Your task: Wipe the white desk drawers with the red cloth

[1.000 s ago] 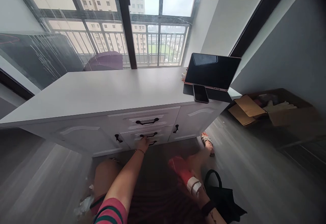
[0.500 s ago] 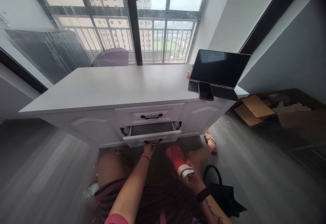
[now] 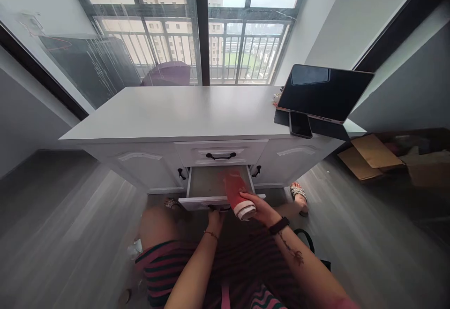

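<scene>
In the head view, a white cabinet (image 3: pixel 147 116) has its lower middle drawer (image 3: pixel 204 182) pulled out, and the inside that shows is bare and grey. My left hand (image 3: pixel 215 217) has its fingers hooked at the black handle on the drawer's front. A rolled red cloth with a white end (image 3: pixel 235 192) is gripped in my right hand (image 3: pixel 262 208), and its far end reaches over the open drawer, blurred by motion. Above, the upper drawer (image 3: pixel 190 152) is closed.
On the cabinet's right end stand a dark tablet (image 3: pixel 325 93) and a phone (image 3: pixel 300 125). An open cardboard box (image 3: pixel 376 152) lies on the floor at right. A black bag (image 3: pixel 325 265) is beside my right forearm. Windows rise behind the cabinet.
The lower drawer has come out further towards me with my left hand at its handle. My right hand has carried the red cloth up and over the drawer. The view has shifted left.
</scene>
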### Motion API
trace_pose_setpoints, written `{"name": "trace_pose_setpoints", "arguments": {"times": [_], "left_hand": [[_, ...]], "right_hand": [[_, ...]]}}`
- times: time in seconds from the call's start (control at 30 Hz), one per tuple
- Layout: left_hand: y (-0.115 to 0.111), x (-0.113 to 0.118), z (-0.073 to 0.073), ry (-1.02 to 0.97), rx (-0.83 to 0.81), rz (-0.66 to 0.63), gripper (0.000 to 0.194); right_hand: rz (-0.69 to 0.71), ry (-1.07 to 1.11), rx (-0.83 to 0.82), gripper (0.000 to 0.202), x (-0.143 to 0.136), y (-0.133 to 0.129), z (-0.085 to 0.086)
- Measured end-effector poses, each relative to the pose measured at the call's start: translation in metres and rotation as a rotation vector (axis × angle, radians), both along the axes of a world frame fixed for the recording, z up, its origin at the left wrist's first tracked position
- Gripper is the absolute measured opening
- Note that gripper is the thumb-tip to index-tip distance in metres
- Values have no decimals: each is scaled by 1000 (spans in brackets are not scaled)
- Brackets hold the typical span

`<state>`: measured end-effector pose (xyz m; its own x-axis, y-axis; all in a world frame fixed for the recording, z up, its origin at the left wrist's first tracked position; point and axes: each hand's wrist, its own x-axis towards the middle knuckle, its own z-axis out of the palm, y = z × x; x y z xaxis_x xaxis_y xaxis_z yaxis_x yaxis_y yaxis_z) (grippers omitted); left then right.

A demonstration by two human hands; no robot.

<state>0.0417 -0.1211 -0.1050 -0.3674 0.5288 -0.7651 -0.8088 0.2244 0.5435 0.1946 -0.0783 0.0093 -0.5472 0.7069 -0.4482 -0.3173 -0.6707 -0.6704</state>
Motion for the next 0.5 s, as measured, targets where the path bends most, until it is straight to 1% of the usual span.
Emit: {"name": "trace_pose_setpoints", "arguments": {"times": [0.03,0.1,0.2,0.27,0.37,0.43,0.5], "left_hand": [[-4,1,0,-3,3,6,25],[-12,3,-1,-17,27,9,24],[-21,6,-2,-42,25,18,25],[-27,7,-5,-47,-2,31,30],[-35,7,-9,-43,-23,29,33],[-39,7,-10,-44,-29,16,32],[-41,7,-12,-51,-22,7,35]], "right_hand": [[41,-50,40,25,-7,10,3],[165,-186,155,28,-21,30,6],[434,-508,475,24,-48,61,0],[559,-677,650,20,-68,78,-10],[641,-783,767,13,-97,92,-32],[700,-834,876,11,-115,91,-46],[766,-855,1017,14,-129,83,-59]]}}
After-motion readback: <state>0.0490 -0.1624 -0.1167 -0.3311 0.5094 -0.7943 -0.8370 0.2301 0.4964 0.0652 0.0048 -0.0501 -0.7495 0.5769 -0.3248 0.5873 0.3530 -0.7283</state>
